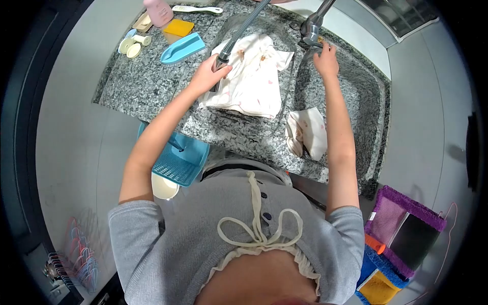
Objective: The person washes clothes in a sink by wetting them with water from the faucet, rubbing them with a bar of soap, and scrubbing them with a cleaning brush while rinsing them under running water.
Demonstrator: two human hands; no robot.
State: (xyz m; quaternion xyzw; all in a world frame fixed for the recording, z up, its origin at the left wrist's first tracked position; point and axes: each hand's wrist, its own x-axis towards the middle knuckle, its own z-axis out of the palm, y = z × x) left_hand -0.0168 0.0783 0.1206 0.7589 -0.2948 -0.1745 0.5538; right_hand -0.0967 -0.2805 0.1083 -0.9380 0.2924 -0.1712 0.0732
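My left hand (207, 76) is closed around the pull-out faucet sprayer (221, 62), whose flexible hose runs up and away from it. The sprayer is over the left edge of a white garment (255, 84) with reddish marks and brown stains, spread in the left granite basin. At the back of the right basin, my right hand (327, 62) has its fingers at the handle (316, 42) of the metal faucet (312, 28). A smaller white cloth (308, 134) with brownish stains lies crumpled at the front, left of my right forearm.
On the granite counter (134, 84) at left are a blue brush (183, 48), a yellow sponge (179, 27), a pink bottle (158, 12), a white-handled brush (197, 9) and small lids (133, 50). Below sit a blue basket (180, 160) and a white bucket (165, 187). Mop pads (401, 229) are at right.
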